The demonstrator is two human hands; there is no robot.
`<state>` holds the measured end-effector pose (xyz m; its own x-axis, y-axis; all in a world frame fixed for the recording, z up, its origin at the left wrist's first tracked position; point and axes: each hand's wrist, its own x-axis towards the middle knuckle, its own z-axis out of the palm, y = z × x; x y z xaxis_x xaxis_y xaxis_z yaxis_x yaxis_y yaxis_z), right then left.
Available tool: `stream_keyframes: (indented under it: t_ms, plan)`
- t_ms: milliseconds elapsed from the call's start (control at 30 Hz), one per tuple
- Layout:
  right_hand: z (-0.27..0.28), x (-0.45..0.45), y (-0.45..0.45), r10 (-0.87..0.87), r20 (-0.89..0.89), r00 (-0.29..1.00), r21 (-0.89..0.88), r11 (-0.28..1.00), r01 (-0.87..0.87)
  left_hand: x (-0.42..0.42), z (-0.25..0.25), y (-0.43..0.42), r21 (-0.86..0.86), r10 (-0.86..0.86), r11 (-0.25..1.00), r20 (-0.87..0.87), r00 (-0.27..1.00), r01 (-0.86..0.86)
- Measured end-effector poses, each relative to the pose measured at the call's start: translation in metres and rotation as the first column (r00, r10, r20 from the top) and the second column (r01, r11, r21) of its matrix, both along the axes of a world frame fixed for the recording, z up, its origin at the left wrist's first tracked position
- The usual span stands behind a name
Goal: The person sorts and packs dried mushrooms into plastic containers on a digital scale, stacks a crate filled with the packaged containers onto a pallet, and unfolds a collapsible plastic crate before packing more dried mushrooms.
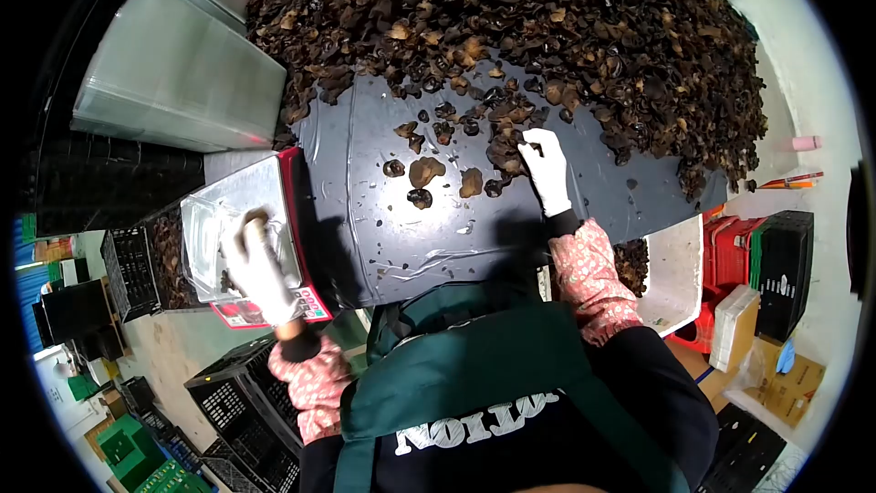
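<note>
My right hand (547, 169), in a white glove, is closed at the edge of a small clump of dark brown wood ear mushrooms (505, 148) on the grey-covered table. My left hand (258, 269), also gloved in white, is over a clear plastic box (214, 210) that sits on a red-edged scale (294, 210). Motion smears its fingers, and a blurred brown patch shows at their tips. Between the hands, loose mushroom pieces (426, 171) lie scattered on the grey sheet (365, 237).
A big heap of wood ear mushrooms (547, 9) covers the table's far side. Stacked clear boxes (182, 73) stand at the left. Black crates (242, 393) are below left. A white bin (677, 274) and red crates (725, 251) stand on the right.
</note>
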<state>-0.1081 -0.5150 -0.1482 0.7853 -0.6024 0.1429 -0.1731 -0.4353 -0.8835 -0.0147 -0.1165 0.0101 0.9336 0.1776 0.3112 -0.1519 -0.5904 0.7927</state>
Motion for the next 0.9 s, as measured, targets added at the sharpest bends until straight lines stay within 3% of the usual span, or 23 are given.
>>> stream_keyframes:
  t_ms: [33,67,100,133,167,200,233,267,333,433,467,500,533,567,600,633,700,733,767,800,833,900]
  plan:
    - [-0.001,-0.006,0.000,0.024,0.090,0.996,-0.083,0.996,-0.017,-0.001,0.005,0.016,-0.214,0.119,0.969,-0.049,0.992,-0.127]
    - [-0.004,-0.014,-0.001,0.055,0.176,0.983,-0.170,0.985,-0.024,0.002,-0.004,0.065,0.021,0.112,0.993,0.099,0.989,-0.114]
    - [-0.009,-0.015,-0.005,0.062,0.127,0.990,-0.114,0.992,-0.047,0.003,-0.006,0.074,0.174,0.196,0.962,0.103,0.975,-0.211]
    - [-0.006,-0.018,-0.004,0.062,0.125,0.990,-0.118,0.992,-0.047,0.006,-0.019,0.099,0.156,0.170,0.971,0.083,0.982,-0.181]
    - [0.001,-0.022,-0.002,0.114,0.113,0.987,-0.246,0.966,-0.084,0.008,-0.028,0.119,0.319,0.101,0.939,0.106,0.989,-0.130]
    - [0.004,-0.022,0.000,0.169,0.098,0.981,-0.363,0.924,-0.123,0.007,-0.035,0.132,0.479,0.033,0.873,0.120,0.992,-0.087]
    - [0.011,-0.019,0.005,0.174,0.083,0.981,-0.300,0.943,-0.142,0.001,-0.046,0.134,0.644,0.028,0.760,0.094,0.995,-0.082]
    - [0.017,-0.017,0.011,0.186,0.015,0.982,-0.421,0.892,-0.162,0.001,-0.056,0.136,0.781,0.020,0.620,0.074,0.997,-0.071]
    - [0.023,-0.009,0.014,0.199,-0.095,0.975,-0.457,0.862,-0.221,-0.001,-0.048,0.131,0.788,-0.053,0.616,0.030,0.998,0.009]
    - [0.036,-0.001,0.036,0.311,-0.232,0.922,-0.519,0.762,-0.388,-0.009,-0.027,0.115,0.815,-0.023,0.579,-0.009,1.000,0.021]
    - [0.037,0.000,0.056,0.352,-0.368,0.861,-0.596,0.621,-0.509,-0.010,-0.021,0.110,0.838,-0.028,0.544,0.058,0.998,-0.033]
    - [0.036,-0.001,0.061,0.364,-0.369,0.855,-0.605,0.604,-0.519,-0.010,-0.017,0.103,0.858,-0.044,0.508,0.121,0.992,-0.082]
    - [0.031,0.001,0.063,0.377,-0.365,0.851,-0.617,0.587,-0.525,-0.012,-0.012,0.088,0.857,-0.044,0.508,0.128,0.991,-0.088]
    - [0.026,0.003,0.067,0.373,-0.388,0.843,-0.625,0.565,-0.538,-0.014,-0.008,0.070,0.781,-0.037,0.615,0.166,0.985,-0.108]
    - [0.020,0.004,0.067,0.355,-0.340,0.871,-0.623,0.608,-0.492,-0.013,-0.006,0.051,0.691,-0.030,0.713,0.202,0.979,-0.120]
    - [0.016,0.006,0.063,0.355,-0.279,0.892,-0.608,0.654,-0.450,-0.009,-0.017,0.034,0.558,-0.108,0.830,0.171,0.979,-0.006]
    - [0.008,0.007,0.051,0.350,-0.218,0.911,-0.593,0.694,-0.408,-0.020,-0.023,-0.034,0.414,-0.294,0.880,0.085,0.952,0.234]
    - [0.002,0.007,0.045,0.317,-0.110,0.942,-0.569,0.757,-0.322,-0.022,-0.046,-0.055,0.207,-0.413,0.894,0.035,0.910,0.398]
    - [0.000,0.008,0.040,0.275,-0.002,0.961,-0.529,0.816,-0.234,-0.025,-0.064,-0.076,0.195,-0.491,0.851,-0.037,0.870,0.488]
    - [0.005,0.008,0.036,0.218,0.067,0.974,-0.556,0.819,-0.145,-0.025,-0.084,-0.093,0.435,-0.604,0.741,0.100,0.790,0.512]
    - [0.004,0.007,0.031,0.161,0.090,0.983,-0.537,0.839,-0.088,-0.027,-0.104,-0.110,0.253,-0.549,0.804,-0.034,0.835,0.539]
    - [0.002,0.001,0.021,0.032,0.093,0.995,-0.447,0.894,0.013,-0.025,-0.131,-0.132,0.334,-0.510,0.785,-0.131,0.850,0.522]
